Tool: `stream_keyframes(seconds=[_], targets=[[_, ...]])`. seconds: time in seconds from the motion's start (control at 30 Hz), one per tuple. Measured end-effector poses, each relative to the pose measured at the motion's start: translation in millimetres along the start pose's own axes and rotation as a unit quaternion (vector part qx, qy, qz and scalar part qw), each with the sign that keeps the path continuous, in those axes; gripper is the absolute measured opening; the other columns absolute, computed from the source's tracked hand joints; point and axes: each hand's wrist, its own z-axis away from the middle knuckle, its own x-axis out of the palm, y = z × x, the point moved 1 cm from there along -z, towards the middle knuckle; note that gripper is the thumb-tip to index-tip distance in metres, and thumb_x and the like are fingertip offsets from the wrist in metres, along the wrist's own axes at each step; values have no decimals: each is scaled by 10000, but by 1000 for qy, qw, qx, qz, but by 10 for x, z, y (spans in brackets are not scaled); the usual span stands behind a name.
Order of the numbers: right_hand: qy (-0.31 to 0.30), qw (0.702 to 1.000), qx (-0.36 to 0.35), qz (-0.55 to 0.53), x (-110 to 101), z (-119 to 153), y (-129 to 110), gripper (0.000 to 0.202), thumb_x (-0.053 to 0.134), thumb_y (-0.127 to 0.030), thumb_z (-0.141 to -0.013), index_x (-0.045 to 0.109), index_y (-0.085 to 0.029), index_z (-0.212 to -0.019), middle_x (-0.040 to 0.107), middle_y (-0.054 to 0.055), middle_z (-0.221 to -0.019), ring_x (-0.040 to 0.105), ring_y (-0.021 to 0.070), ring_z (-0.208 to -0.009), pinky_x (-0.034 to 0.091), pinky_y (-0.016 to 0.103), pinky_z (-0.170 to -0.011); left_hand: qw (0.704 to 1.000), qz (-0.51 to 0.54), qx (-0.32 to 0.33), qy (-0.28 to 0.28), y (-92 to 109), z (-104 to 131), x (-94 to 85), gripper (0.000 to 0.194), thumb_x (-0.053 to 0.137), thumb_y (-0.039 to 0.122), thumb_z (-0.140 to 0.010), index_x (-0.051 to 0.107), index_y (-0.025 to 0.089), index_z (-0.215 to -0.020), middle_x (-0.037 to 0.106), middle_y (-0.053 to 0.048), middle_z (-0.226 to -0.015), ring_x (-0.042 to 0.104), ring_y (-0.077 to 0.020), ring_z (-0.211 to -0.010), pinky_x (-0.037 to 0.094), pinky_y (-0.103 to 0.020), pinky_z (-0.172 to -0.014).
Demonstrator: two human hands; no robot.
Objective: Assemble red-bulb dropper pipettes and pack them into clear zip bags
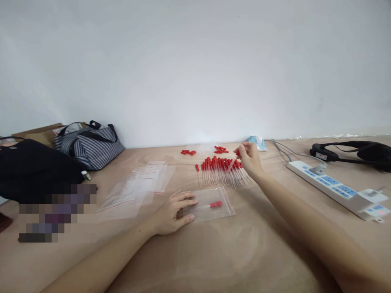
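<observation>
My left hand (175,211) rests with fingers spread at the left end of a clear zip bag (201,215) lying flat on the table. Inside that bag is one dropper with a red rubber bulb (216,204). Above the pile, my right hand (249,156) pinches a dropper (232,164) by its red bulb, the clear tube slanting down to the left. Beneath it lies a row of many red-bulbed droppers (214,165), tubes toward me. A single dropper (197,168) sits at the row's left end.
Several empty zip bags (143,183) overlap at left. Loose red bulbs (188,152) and clear tubes (204,149) lie by the wall. At right are a power strip (332,185), a black strapped device (354,152) and a blue-white packet (257,143). A striped bag (94,146) stands left.
</observation>
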Motion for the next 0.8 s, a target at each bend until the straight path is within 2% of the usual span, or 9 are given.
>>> stream_keyframes(seconds=[0.13, 0.27, 0.63, 0.8], targets=[[9, 998, 52, -30, -278, 382, 14, 332, 487, -478, -745, 431, -202, -920, 528, -38, -615, 491, 98, -505, 397, 229, -487, 1000, -3, -3, -4, 11, -2, -9, 395, 489, 383, -810, 475, 280, -1192, 425, -40, -1280, 349, -232, -1193, 304, -426, -981], [22, 992, 114, -44, -390, 645, 88, 346, 506, -515, -716, 466, -200, -853, 516, -43, -608, 475, 87, -476, 394, 226, -469, 1000, -2, -5, -6, 21, -3, -18, 390, 484, 378, -814, 475, 278, -1192, 423, -39, -1281, 352, -225, -1192, 308, -414, -982], [17, 981, 172, -90, -246, 801, 67, 359, 524, -528, -677, 413, -226, -836, 537, -42, -629, 502, 96, -483, 413, 235, -476, 1000, -3, -3, -5, 30, -6, -13, 386, 483, 372, -815, 478, 278, -1189, 426, -36, -1279, 355, -230, -1188, 311, -418, -979], [-9, 956, 242, -167, -157, 934, 22, 357, 593, -470, -648, 392, -225, -814, 568, -32, -640, 565, 123, -527, 452, 268, -515, 1000, -3, -3, -7, 46, -9, -24, 414, 478, 370, -819, 441, 275, -1220, 419, -37, -1290, 350, -231, -1192, 297, -423, -986]])
